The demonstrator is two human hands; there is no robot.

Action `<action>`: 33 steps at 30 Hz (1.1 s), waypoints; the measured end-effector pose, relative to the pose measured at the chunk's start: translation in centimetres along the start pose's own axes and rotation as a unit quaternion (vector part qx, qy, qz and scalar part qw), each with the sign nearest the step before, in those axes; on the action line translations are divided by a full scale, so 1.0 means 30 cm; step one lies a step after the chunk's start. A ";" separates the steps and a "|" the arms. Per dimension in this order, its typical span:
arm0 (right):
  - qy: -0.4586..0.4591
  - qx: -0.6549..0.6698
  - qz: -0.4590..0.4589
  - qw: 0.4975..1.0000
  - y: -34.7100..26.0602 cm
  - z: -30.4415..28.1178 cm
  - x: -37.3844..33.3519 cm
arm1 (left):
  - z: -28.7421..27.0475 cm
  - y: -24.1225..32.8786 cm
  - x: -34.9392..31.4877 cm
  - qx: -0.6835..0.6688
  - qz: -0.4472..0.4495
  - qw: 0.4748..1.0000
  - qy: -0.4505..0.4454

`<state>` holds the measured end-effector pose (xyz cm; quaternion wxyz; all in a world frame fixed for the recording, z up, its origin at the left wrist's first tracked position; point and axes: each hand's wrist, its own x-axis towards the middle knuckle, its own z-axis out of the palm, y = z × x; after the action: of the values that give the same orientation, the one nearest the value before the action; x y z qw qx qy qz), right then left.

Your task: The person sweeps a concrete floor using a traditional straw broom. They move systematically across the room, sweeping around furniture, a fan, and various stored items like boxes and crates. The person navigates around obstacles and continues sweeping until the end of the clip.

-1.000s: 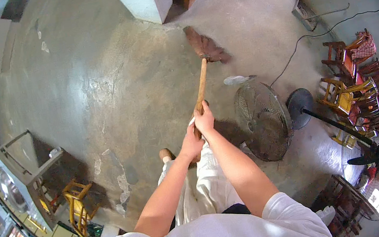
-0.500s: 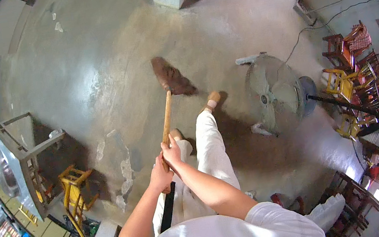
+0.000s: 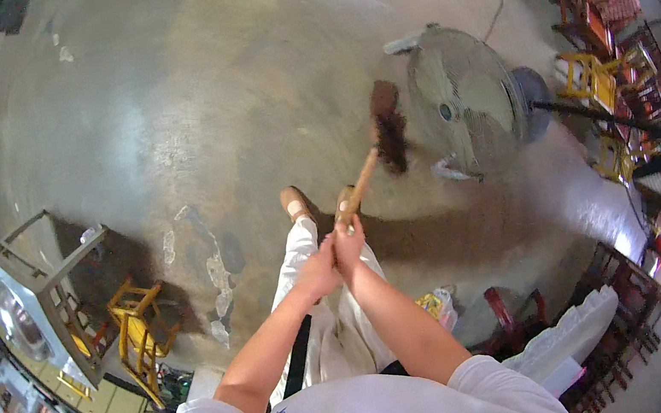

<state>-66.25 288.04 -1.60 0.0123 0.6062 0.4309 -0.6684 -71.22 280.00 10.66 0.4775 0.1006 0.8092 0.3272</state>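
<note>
A broom point(image 3: 388, 128) with a light wooden handle and a dark reddish-brown head is out in front of me, slanting away to the right. Its head is low at the concrete floor, a short way left of a large fan; whether it touches the floor I cannot tell. Both hands are wrapped round the handle close together. My right hand point(image 3: 348, 242) grips farther along it, toward the head. Just behind and to its left, my left hand point(image 3: 320, 272) is closed on the handle's near part, which the fingers mostly hide.
The big round fan point(image 3: 465, 99) lies along the right, its pole running rightward. Stacked chairs and stools point(image 3: 591, 79) stand beyond it. On the left are a metal-framed stand point(image 3: 38, 270) and a yellow stool point(image 3: 139, 316). A plastic bag point(image 3: 441, 306) sits near my right leg.
The broom head has swung from the middle to the right, closer to the fan. Both hands moved rightward with the handle. My left foot has come forward, and the view has shifted.
</note>
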 end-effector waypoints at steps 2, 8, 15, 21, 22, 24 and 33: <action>-0.025 -0.023 -0.013 0.999 0.028 0.030 -0.048 | 0.002 -0.067 -0.026 -0.005 0.018 1.000 0.020; -0.062 -0.112 0.016 0.992 -0.089 0.195 -0.200 | -0.095 -0.027 -0.105 0.062 -0.081 0.994 0.047; -0.097 0.006 0.055 0.994 -0.324 -0.065 -0.272 | -0.047 0.253 -0.160 0.064 -0.082 0.992 -0.076; 0.063 0.068 0.003 0.996 -0.141 -0.290 0.024 | 0.193 0.232 0.045 0.053 -0.001 0.991 -0.124; 0.080 0.024 -0.014 0.996 -0.130 -0.305 0.044 | 0.213 0.221 0.066 0.073 -0.003 0.987 -0.144; 0.092 -0.014 -0.034 0.995 -0.084 -0.295 0.051 | 0.220 0.168 0.058 0.091 -0.017 0.987 -0.133; -0.021 -0.024 -0.014 0.999 0.243 0.350 -0.265 | -0.247 -0.285 -0.229 0.101 -0.026 0.994 -0.028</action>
<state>-68.62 273.23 -0.28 0.0263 0.5852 0.4553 -0.6705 -72.56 266.98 12.59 0.4957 0.1362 0.8268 0.2284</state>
